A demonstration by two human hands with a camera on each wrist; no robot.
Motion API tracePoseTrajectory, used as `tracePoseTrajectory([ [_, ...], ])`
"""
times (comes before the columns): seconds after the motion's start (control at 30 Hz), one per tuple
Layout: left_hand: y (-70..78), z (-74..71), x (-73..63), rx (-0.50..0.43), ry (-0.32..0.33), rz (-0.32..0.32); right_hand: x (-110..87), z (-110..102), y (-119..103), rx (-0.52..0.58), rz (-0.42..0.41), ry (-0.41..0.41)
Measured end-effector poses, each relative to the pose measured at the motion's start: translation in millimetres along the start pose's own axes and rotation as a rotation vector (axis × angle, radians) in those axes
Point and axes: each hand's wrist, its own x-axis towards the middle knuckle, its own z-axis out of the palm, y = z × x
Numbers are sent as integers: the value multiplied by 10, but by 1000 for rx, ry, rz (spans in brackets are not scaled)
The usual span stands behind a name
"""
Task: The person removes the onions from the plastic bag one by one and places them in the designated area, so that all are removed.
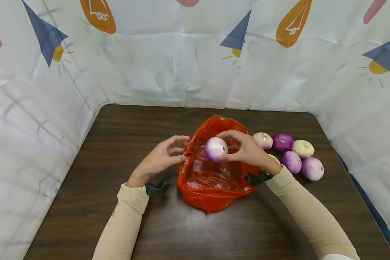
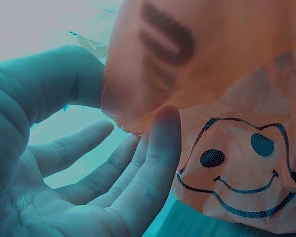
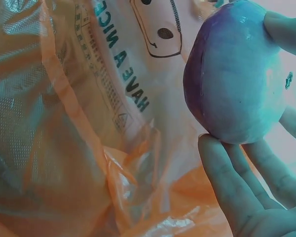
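Note:
A red plastic bag stands on the table with its mouth spread open. My left hand holds the bag's left rim. In the left wrist view the thumb goes behind the film, and a fingertip lies against it. Over the bag's mouth, my right hand grips a purple-and-white onion between thumb and fingers. The right wrist view shows this onion close up, with the bag's printed film beside it.
Right of the bag lies a group of several onions, among them a dark purple onion, a pale onion and a purple-white onion. The dark wooden table ends at a patterned cloth backdrop.

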Motion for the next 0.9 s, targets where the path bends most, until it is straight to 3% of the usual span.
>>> tracePoseTrajectory([
  [0.43,-7,7,10,1,-10,-24,-264,-181,-21,36,34,19],
  [0.67,-21,0,14,8,-13,-9,-379,-297,17,22,-3,55],
  [0.9,-12,-12,13,0,-13,3,-531,-412,39,-17,51,107],
])
